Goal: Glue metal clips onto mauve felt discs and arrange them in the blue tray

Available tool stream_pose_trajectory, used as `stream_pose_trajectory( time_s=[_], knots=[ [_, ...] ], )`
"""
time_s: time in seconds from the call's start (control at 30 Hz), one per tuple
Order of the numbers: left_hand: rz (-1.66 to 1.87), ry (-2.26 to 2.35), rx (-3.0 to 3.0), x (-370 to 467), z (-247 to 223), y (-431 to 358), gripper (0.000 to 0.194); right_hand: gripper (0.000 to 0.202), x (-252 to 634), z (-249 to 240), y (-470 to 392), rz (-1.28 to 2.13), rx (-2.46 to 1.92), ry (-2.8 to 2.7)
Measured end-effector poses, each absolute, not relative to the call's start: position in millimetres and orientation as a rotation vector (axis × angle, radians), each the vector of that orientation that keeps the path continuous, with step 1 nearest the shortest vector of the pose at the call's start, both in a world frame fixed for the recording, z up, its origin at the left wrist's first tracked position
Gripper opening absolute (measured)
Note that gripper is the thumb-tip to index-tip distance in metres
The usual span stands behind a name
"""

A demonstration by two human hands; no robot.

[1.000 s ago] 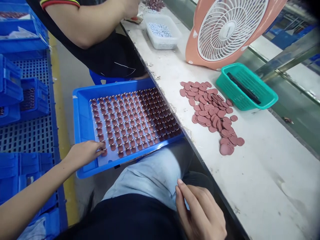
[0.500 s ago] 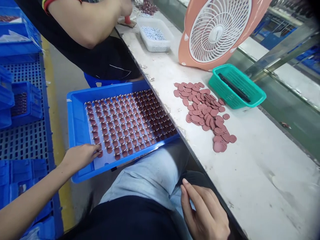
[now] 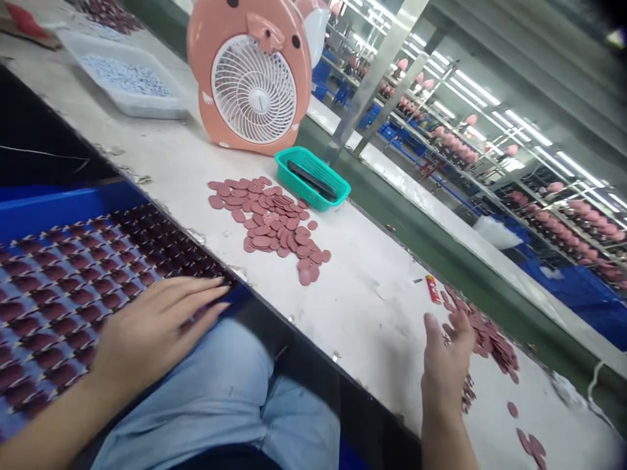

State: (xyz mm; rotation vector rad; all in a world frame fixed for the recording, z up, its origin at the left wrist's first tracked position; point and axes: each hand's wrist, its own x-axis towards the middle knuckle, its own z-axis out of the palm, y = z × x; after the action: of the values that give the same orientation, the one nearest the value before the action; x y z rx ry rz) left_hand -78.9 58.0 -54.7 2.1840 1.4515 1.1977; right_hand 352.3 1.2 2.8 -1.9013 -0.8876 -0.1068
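Note:
My left hand [image 3: 157, 326] is over the right part of a blue tray [image 3: 63, 203], fingers stretched out and holding nothing visible. Rows of reddish-brown discs with small metallic-looking pieces [image 3: 59, 310] cover the sheet in the tray. My right hand [image 3: 445, 365] reaches over the table at the right, thumb and fingers apart. Just beyond it lies a heap of flat reddish-brown discs [image 3: 490, 336]. Beside its wrist are small shiny parts [image 3: 469, 395], partly hidden by the hand. Another pile of the discs [image 3: 274, 222] lies mid-table.
An orange animal-shaped fan [image 3: 255, 85] stands at the back, near a green basket [image 3: 318, 183] holding a black bar. A white tub [image 3: 171, 104] of small pale pieces sits farther left. A red wrapped item [image 3: 433, 288] and a few loose discs [image 3: 531, 447] lie at the right.
My view has swung right. My left hand has left the discs at the tray's near left corner and moved rightward. My right hand has gone from my lap to the table, fingers spreading.

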Motion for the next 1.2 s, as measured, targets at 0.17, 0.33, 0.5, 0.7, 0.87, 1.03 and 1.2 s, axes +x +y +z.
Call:
stream_pose_trajectory(
  time_s=[0.17, 0.33, 0.5, 0.7, 0.87, 1.03, 1.2],
  knots=[
    [1.141, 1.229, 2.6, 24.3, -15.3, 112.3, 0.028, 0.09, 388.4, -4.5, 32.3, 0.086, -1.922, -1.002],
    [0.974, 1.119, 2.701, 37.5, -21.9, 121.6, 0.032, 0.052, 445.4, 9.1, 80.4, -0.129, -1.841, -0.946],
    [1.067, 0.929, 2.7, 20.8, -46.3, 102.5, 0.046, 0.033, 497.0, 7.1, 169.4, -0.067, -2.046, -1.158],
    [1.137, 0.868, 2.609, 18.0, -57.9, 80.7, 0.029, 0.033, 521.7, 0.7, 249.9, 0.005, -2.253, -1.377],
    [1.214, 1.046, 2.1, 21.6, -36.8, 67.7, 0.02, 0.027, 540.1, 2.2, 257.1, 0.0, -2.413, -1.347],
    [1.049, 1.208, 1.435, 25.8, -14.0, 62.5, 0.028, 0.03, 543.8, 4.3, 254.2, 0.029, -2.432, -1.314],
    [0.97, 1.123, 1.0, 26.4, -7.4, 62.2, 0.04, 0.023, 538.3, 11.0, 252.3, 0.117, -2.388, -1.142]
  ],
)
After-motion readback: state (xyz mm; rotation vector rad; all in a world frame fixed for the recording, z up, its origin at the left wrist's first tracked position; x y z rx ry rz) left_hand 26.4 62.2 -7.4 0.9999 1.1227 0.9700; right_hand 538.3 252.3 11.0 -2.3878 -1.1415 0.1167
